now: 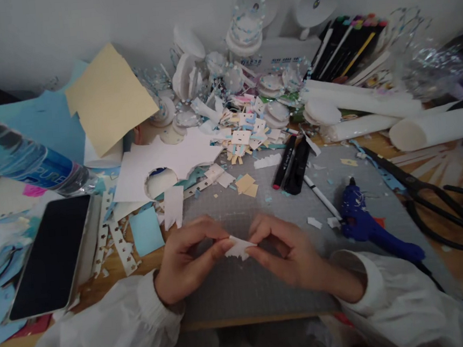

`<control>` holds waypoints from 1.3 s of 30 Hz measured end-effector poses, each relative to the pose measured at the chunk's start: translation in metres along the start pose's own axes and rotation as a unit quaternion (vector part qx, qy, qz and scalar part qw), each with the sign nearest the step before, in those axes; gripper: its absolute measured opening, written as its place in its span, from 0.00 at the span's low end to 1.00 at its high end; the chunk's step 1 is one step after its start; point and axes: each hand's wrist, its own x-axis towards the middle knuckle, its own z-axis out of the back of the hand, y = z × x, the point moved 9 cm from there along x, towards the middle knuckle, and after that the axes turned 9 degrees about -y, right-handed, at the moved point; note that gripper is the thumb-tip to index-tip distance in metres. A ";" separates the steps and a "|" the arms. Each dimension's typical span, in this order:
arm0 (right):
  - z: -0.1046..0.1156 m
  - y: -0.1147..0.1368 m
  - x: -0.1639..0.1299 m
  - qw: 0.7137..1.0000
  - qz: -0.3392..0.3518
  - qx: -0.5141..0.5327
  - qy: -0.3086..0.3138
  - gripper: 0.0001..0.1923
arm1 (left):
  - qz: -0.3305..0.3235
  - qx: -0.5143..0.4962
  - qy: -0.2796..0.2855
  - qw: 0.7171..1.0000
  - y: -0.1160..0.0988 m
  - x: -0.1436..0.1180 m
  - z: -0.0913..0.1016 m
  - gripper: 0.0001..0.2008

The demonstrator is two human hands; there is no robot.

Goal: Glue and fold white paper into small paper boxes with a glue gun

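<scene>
Between my two hands is a small white piece of paper (238, 248) with a jagged lower edge. My left hand (194, 255) pinches its left end between thumb and forefinger. The right end is pinched in the same way by my right hand (289, 249). Both hands are over the grey cutting mat (226, 298), near its front. Left of them lie a white paper strip with a notched end (174, 205) and a light blue paper piece (146, 231). Small tan paper squares (246, 184) rest on the mat beyond my hands.
A blue glue gun (368, 223), a white pen (322, 198), black markers (289, 163) and large black scissors (431, 188) lie to the right. On the left are a phone (52, 256) and a water bottle (31, 158). Behind sits a heap of small paper figures (244, 132).
</scene>
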 end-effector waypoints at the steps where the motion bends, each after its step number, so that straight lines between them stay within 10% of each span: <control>1: 0.001 0.002 0.000 1.000 0.013 -0.005 -0.007 0.03 | -0.008 -0.002 -0.001 1.000 -0.001 0.000 0.001 0.03; 22: -0.002 0.015 0.007 0.953 0.231 -0.191 -0.046 0.08 | 0.014 0.102 -0.009 0.995 0.021 0.010 0.001 0.10; 39: 0.015 -0.002 0.014 0.975 0.103 -0.169 -0.097 0.23 | 0.081 -0.046 -0.057 0.994 0.041 0.000 0.009 0.14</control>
